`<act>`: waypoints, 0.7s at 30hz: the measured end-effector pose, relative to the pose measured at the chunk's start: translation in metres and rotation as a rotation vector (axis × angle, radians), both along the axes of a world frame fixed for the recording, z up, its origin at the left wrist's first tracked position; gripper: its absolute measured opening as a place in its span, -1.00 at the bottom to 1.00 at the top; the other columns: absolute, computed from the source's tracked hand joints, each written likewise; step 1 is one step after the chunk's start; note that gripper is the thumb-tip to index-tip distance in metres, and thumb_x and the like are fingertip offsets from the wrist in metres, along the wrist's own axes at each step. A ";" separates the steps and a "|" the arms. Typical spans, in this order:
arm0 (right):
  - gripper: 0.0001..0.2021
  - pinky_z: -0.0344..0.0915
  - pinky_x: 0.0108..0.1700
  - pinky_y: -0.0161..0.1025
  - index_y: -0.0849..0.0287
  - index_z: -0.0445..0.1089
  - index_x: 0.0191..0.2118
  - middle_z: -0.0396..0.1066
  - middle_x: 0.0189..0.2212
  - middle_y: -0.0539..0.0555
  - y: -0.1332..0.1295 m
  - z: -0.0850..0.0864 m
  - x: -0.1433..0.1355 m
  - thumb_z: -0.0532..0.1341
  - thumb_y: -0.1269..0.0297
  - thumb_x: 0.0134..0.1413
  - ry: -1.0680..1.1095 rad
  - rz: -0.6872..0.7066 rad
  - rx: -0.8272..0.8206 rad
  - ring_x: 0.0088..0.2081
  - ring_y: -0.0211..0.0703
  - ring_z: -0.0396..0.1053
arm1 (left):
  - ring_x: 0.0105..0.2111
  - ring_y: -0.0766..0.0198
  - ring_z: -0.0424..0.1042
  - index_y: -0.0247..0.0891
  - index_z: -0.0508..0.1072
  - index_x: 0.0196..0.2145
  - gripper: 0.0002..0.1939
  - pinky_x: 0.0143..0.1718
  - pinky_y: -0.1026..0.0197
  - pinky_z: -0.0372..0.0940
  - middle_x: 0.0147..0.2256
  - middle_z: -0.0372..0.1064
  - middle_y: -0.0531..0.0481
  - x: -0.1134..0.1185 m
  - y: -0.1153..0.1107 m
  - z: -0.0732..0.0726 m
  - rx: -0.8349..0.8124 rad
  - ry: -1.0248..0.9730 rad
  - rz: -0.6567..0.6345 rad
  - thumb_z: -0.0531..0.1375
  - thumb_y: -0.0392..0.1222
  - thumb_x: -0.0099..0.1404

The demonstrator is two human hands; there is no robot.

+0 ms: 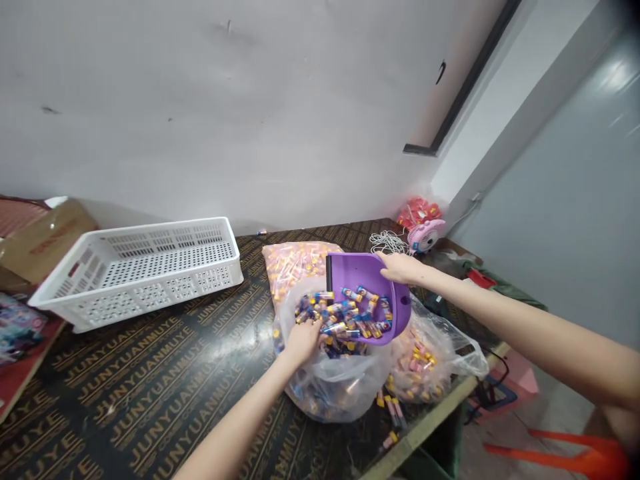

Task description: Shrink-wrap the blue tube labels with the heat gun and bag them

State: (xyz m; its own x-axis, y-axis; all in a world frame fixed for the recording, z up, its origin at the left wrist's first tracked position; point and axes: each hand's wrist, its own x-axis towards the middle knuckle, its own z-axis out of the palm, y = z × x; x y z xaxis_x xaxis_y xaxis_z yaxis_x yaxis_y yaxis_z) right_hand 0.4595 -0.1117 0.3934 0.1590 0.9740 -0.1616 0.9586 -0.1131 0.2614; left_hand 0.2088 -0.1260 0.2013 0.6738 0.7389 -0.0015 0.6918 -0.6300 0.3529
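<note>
My right hand [404, 268] grips the rim of a purple dustpan [353, 270] with a black lip, tilted over an open clear plastic bag [345, 387]. Inside the dustpan lie several small blue-and-yellow tubes [369, 303]. More of the same tubes fill the bag's mouth. My left hand [303, 340] is at the bag's left side, its curled fingers together against the tubes near the dustpan's lip. What those fingers hold, if anything, is hidden.
A white plastic basket [165, 293] stands at left beside a cardboard box [47, 233]. Bags of pink-and-yellow tubes [295, 260] lie behind and right of the open bag. A pink fan [425, 235] and coiled white cable [389, 243] sit at the back. Loose tubes [395, 410] lie near the table edge.
</note>
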 end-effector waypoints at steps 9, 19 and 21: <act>-0.55 0.18 -0.24 -0.10 0.32 0.07 0.12 0.36 -0.18 0.44 -0.005 0.035 -0.047 -0.04 0.43 0.07 -0.228 0.134 0.250 -0.15 0.17 0.38 | -0.31 0.07 0.45 -0.21 0.50 -0.41 -0.63 -0.17 0.05 0.28 -0.43 0.45 -0.11 -0.046 -0.004 0.014 -0.044 0.043 -0.122 0.12 0.16 0.14; -0.50 0.26 -0.24 -0.04 0.22 0.13 0.12 0.41 -0.30 0.22 -0.066 0.098 -0.063 0.04 0.40 -0.01 -0.003 0.071 0.563 -0.28 0.07 0.39 | 0.13 0.04 0.10 -0.10 0.04 0.19 -0.19 0.13 -0.03 0.05 0.16 0.04 -0.18 -0.070 -0.070 0.021 -0.248 -0.876 0.199 0.23 0.11 0.05; -0.43 0.30 -0.26 -0.12 0.17 0.07 0.17 0.43 -0.32 0.14 -0.076 0.076 -0.076 0.05 0.43 -0.04 0.332 0.096 0.494 -0.33 -0.02 0.40 | 0.08 0.04 0.18 -0.06 -0.19 0.24 0.00 0.06 -0.04 0.15 0.16 0.02 -0.19 -0.075 -0.091 0.025 -0.454 -1.227 0.317 0.26 0.16 -0.02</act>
State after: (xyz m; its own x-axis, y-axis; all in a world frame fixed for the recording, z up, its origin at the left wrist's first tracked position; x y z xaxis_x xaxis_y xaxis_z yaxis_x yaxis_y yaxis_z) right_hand 0.3838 -0.1878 0.4698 0.0853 0.9540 0.2875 0.9918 -0.0539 -0.1156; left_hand 0.1336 -0.2167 0.2265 0.2178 0.9573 0.1901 -0.1261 -0.1655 0.9781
